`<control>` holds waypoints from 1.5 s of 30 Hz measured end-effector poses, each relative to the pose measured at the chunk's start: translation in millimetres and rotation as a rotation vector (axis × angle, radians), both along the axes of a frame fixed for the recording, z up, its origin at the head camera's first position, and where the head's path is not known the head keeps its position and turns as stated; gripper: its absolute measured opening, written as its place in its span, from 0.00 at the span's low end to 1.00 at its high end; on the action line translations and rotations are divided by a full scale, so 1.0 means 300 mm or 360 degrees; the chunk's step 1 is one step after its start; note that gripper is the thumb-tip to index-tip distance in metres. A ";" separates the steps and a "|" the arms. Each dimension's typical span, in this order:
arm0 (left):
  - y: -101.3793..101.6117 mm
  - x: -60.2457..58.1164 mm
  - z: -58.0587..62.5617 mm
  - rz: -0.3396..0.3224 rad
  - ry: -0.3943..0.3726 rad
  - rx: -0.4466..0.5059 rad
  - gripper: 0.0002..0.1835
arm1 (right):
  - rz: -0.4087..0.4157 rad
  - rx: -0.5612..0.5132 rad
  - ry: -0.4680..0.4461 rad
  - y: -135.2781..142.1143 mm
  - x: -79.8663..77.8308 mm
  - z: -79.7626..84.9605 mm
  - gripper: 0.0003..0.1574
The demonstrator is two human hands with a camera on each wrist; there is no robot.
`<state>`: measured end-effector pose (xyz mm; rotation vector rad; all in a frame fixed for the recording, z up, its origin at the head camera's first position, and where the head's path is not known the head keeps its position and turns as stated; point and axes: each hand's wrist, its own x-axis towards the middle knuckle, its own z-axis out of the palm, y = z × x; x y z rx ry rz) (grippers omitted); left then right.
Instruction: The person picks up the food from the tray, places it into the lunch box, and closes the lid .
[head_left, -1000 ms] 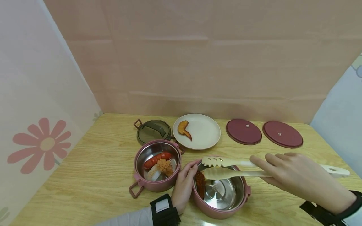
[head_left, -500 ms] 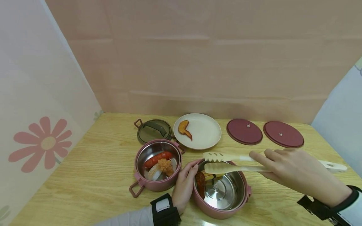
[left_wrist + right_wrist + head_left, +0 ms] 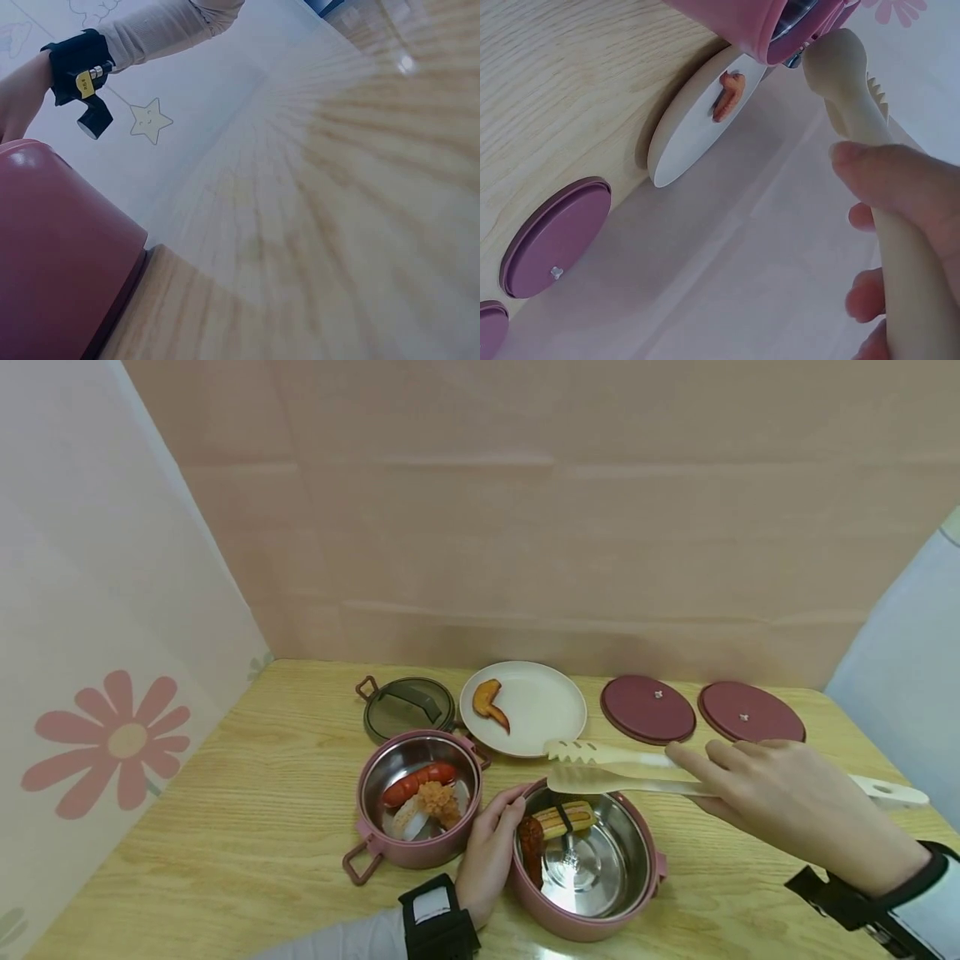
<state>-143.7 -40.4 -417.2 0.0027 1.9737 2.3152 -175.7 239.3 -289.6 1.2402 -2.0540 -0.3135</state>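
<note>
My right hand (image 3: 780,802) grips cream-coloured tongs (image 3: 607,767), their tips slightly parted over the back rim of the right pink pot (image 3: 517,893). Nothing shows between the tips. Inside that steel-lined pot lie a yellow, brown-striped food piece (image 3: 577,814) with a black band and a glazed reddish-brown piece (image 3: 532,852). My left hand (image 3: 489,852) holds the pot's left side, fingertips at the rim; part of its grip is hidden. Beside it the left pink pot (image 3: 367,827) contains a red sausage (image 3: 417,783), an orange crumbly piece (image 3: 437,802) and a whitish piece (image 3: 408,820).
A white plate (image 3: 551,714) with a chicken wing (image 3: 489,703) stands behind the pots. A dark pot lid (image 3: 397,714) lies left of it, close behind the left pot. Two maroon lids (image 3: 647,710) lie at the back right. A tan backdrop (image 3: 525,527) rises behind the wooden table (image 3: 247,810).
The tongs have risen and moved back toward the plate, away from the pot's inside. The yellow banded piece now shows fully in the pot, released. The left hand has stayed put.
</note>
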 end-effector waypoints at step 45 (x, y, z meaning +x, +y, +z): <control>-0.008 0.001 -0.001 -0.0015 0.0046 -0.0038 0.24 | -0.0338 0.0208 -0.0187 -0.072 -0.167 -0.029 0.30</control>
